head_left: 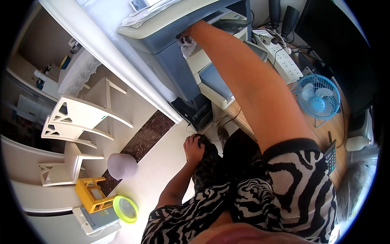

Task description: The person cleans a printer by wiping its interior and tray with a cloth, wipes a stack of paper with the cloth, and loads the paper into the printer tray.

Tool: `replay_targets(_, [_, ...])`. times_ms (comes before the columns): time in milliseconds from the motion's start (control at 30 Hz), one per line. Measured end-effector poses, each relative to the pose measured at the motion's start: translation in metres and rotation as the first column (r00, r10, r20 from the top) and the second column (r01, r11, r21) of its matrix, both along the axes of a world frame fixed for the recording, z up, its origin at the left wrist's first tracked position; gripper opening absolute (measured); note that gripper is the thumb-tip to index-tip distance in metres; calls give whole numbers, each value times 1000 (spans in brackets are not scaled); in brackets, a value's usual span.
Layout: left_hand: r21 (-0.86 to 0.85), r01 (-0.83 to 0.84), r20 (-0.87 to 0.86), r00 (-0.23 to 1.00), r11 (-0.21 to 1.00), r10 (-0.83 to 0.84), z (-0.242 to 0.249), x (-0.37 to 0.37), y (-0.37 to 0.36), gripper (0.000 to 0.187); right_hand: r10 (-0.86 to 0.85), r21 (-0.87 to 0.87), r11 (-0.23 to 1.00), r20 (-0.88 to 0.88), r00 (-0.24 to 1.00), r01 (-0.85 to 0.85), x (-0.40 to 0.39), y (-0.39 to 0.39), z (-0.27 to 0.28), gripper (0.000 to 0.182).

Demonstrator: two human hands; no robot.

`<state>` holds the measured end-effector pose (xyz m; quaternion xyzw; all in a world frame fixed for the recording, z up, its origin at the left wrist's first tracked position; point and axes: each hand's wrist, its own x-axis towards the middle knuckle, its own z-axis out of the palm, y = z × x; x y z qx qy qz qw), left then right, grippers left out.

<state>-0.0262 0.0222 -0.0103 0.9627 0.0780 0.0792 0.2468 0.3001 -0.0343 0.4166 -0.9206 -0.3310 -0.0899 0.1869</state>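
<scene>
Zebra-print sleeves fill the bottom of the view, one on each of the two arms. Right hand [187, 33] is stretched far out to the printer [162, 36] on the desk [243, 118]; its fingers are pressed together around a white cloth [187, 45], which hangs crumpled just below them, touching the printer's grey front edge under a stack of papers [146, 14]. Left hand [193, 147] rests low on a dark patterned garment near the floor, fingers curled loosely over the fabric; whether they grip it I cannot tell. One blue fan [318, 99] stands on the wooden desk, with one white power strip [284, 59] behind it, two dark speakers [282, 16], one calculator [330, 156] and a dark monitor [337, 49] at the right. Off the desk, the pale tiled floor has a dark marble strip; three white chairs [77, 118] stand there, near one yellow stool [91, 194], one green round lid [126, 209] and one lilac dome-shaped thing [121, 166].
</scene>
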Motion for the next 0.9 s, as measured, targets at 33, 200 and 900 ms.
replay_targets(33, [1,-2,2,1000,1000,2,0,0,0,40,-1,-4,1000,-4,1000,1,-1,0,0,35])
replay_targets(200, [2,-1,-7,1000,1000,1,2,0,1,40,-1,-9,1000,-22,1000,1,-5,1,1,36])
replay_targets(900, [-15,-20,15,1000,1000,20,3,-1,2,39,5,-51,999,-76,997,-9,-20,4,2,36])
